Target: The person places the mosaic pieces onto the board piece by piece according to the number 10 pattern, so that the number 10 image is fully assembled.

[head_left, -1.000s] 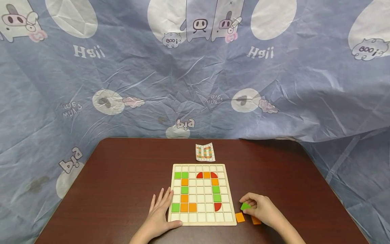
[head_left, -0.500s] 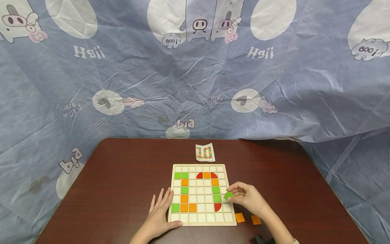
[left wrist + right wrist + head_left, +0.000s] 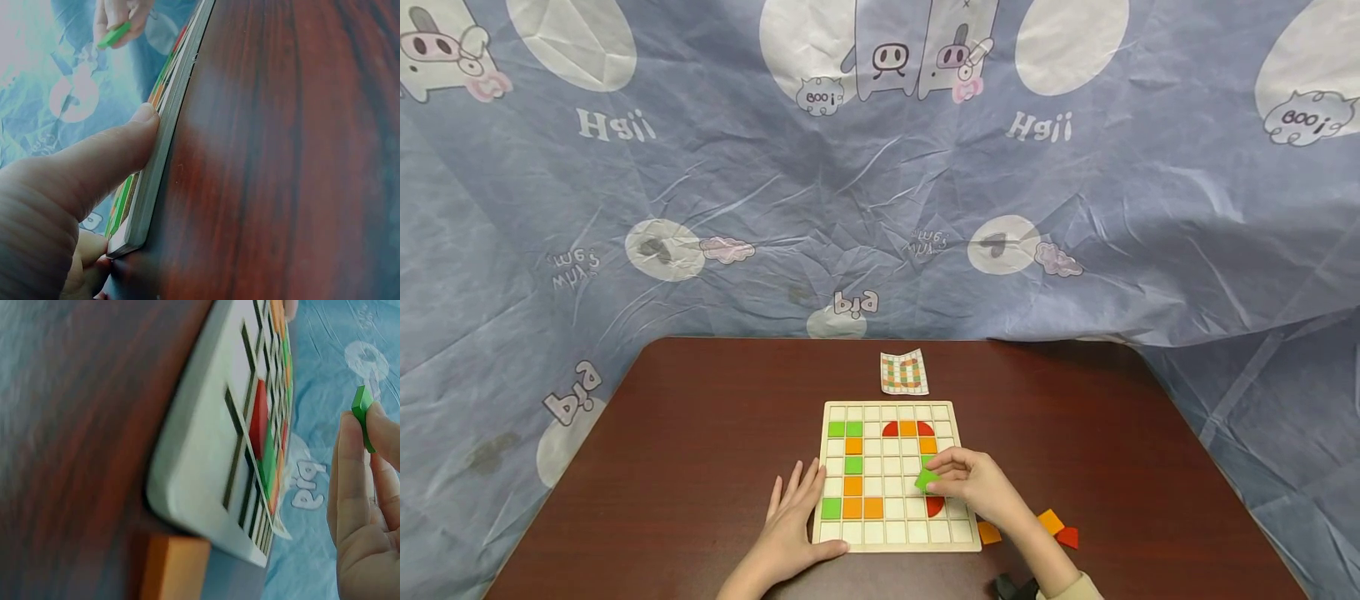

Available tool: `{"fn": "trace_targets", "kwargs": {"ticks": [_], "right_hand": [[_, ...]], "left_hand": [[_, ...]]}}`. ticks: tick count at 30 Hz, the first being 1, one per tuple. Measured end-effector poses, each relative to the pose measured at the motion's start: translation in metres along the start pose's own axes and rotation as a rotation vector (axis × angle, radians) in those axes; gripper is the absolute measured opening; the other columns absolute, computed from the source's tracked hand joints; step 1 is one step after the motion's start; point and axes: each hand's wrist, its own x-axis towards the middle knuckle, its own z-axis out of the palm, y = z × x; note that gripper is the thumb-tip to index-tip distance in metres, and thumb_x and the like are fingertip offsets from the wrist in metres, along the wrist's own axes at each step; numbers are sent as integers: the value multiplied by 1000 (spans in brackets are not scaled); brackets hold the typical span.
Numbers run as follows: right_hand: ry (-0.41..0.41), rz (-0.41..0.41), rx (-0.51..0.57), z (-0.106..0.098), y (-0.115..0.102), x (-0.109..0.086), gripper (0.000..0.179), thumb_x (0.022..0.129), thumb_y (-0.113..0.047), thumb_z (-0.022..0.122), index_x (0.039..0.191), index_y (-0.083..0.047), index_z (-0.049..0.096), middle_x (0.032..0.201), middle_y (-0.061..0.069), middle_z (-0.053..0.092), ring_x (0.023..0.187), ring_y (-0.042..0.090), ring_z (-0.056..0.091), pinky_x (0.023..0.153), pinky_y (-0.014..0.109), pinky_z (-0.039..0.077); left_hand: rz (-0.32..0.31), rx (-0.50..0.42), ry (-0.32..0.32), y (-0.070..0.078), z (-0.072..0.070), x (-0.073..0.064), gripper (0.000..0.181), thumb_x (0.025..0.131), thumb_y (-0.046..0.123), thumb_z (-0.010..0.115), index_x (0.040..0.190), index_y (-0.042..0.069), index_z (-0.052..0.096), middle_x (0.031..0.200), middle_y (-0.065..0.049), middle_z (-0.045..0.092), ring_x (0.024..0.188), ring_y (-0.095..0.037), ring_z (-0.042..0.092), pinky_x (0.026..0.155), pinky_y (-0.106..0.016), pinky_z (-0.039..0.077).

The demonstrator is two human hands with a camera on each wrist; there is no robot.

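Observation:
My right hand (image 3: 981, 483) pinches a small green square tile (image 3: 927, 481) between thumb and fingertips, above the right part of a pale wooden grid board (image 3: 906, 537). In the right wrist view the tile (image 3: 362, 417) is raised clear of the board. Green and orange squares and red quarter-round pieces (image 3: 935, 507) lie in the board's cells; the right hand and tile partly cover the right column. My left hand (image 3: 793, 529) rests along the board's left edge with straight, spread fingers. Its thumb (image 3: 128, 147) presses on the near edge in the left wrist view.
A paper pattern card (image 3: 904, 372) lies behind the board. Right of the board are an orange tile (image 3: 989, 533) by its corner, another orange tile (image 3: 1050, 522), and a red piece (image 3: 1068, 537). A black object (image 3: 1015, 587) shows by the right forearm. Patterned cloth (image 3: 880, 192) hangs behind the dark table.
My right hand has picked the green tile up from beside the board and carried it left over the board's right columns. My left hand has stayed in place.

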Motion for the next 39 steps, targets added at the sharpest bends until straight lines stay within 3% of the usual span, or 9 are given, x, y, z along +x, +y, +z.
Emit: {"fn": "trace_targets", "kwargs": {"ticks": [2, 9, 15, 22, 31, 39], "right_hand": [[-4, 2, -4, 5, 1, 2, 31, 84, -12, 77, 110, 3, 68, 97, 13, 73, 81, 14, 69, 69, 27, 57], [0, 1, -72, 19, 11, 5, 23, 80, -11, 80, 101, -2, 74, 87, 8, 74, 72, 15, 68, 60, 27, 55], [17, -5, -194, 24, 14, 6, 14, 79, -13, 81, 90, -7, 75, 75, 1, 72, 64, 10, 65, 58, 22, 52], [38, -54, -293, 29, 10, 3, 10, 78, -11, 82, 82, -9, 73, 71, -3, 70, 62, 2, 61, 57, 19, 50], [114, -160, -519, 36, 8, 6, 18, 73, -7, 85, 71, -14, 69, 75, -6, 57, 63, -4, 49, 57, 16, 46], [125, -188, -552, 43, 4, 2, 16, 76, -5, 82, 71, -13, 69, 75, -6, 56, 64, -2, 49, 58, 16, 45]], "left_hand": [[0, -1, 1, 0, 0, 0, 112, 72, 52, 82, 156, 5, 26, 164, -13, 18, 153, -37, 5, 115, -27, -25], [2, -5, 2, 1, -2, 0, 112, 71, 51, 83, 155, 4, 26, 164, -14, 18, 153, -39, 5, 119, -58, -9], [19, -3, 16, 1, -2, 1, 112, 71, 51, 83, 155, 3, 27, 164, -16, 20, 152, -41, 7, 118, -60, -7], [25, -4, 19, 0, -1, 0, 111, 72, 50, 83, 155, 3, 27, 164, -15, 20, 152, -40, 8, 119, -38, -19], [-1, -5, -2, 1, -3, 1, 112, 71, 50, 83, 155, 4, 26, 164, -13, 18, 153, -38, 5, 119, -56, -10], [11, -2, 9, 2, -3, 1, 111, 71, 51, 83, 155, 3, 28, 164, -14, 20, 153, -39, 6, 119, -58, -8]]}}
